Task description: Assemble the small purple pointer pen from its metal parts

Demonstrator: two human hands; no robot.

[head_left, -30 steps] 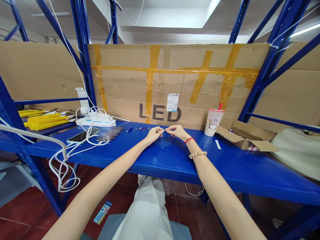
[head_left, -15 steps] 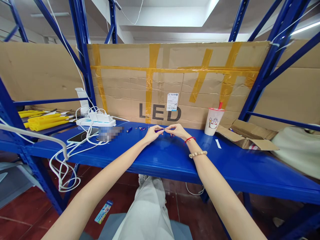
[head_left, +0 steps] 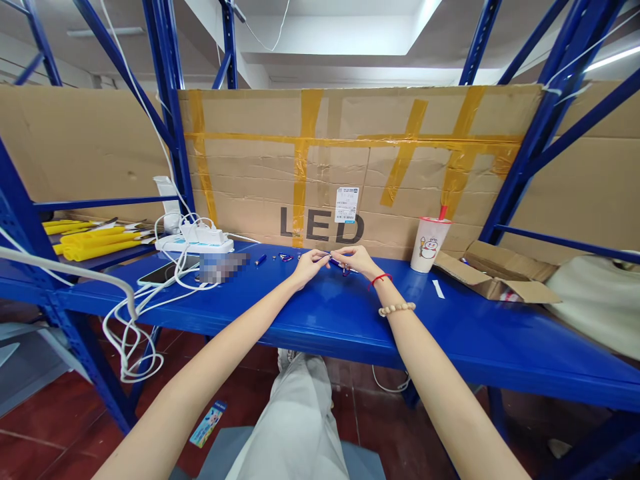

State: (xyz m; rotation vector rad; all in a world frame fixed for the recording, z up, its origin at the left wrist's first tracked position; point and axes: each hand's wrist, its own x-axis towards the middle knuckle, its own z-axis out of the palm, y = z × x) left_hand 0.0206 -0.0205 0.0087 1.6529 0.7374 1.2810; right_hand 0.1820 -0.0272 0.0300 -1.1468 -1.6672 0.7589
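Observation:
My left hand [head_left: 309, 267] is over the blue shelf top, its thumb and fingertips pinched together. Whatever it pinches is too small to make out. Close beside it, my right hand [head_left: 357, 259] has its fingers closed around a slim dark blue pen-like piece [head_left: 335, 262], partly hidden by the fingers. Both sets of fingertips nearly meet. Just under my right hand a small dark blue and silver part [head_left: 346, 271] shows. Left of my hands lie a short dark blue tube [head_left: 261, 260] and a small blue looped part [head_left: 285, 258].
A paper cup [head_left: 429, 245] with a red straw stands to the right, near an open cardboard box [head_left: 493, 270] and a white strip [head_left: 438, 289]. Leftward are a power strip [head_left: 197, 241], a phone [head_left: 163, 272], tangled white cables and yellow-handled tools [head_left: 103, 243]. Taped cardboard [head_left: 240, 167] backs the shelf.
My fingers have shifted slightly on the small pieces; more of the dark blue piece now shows by my right fingertips and less at my left. The camera view has moved a little.

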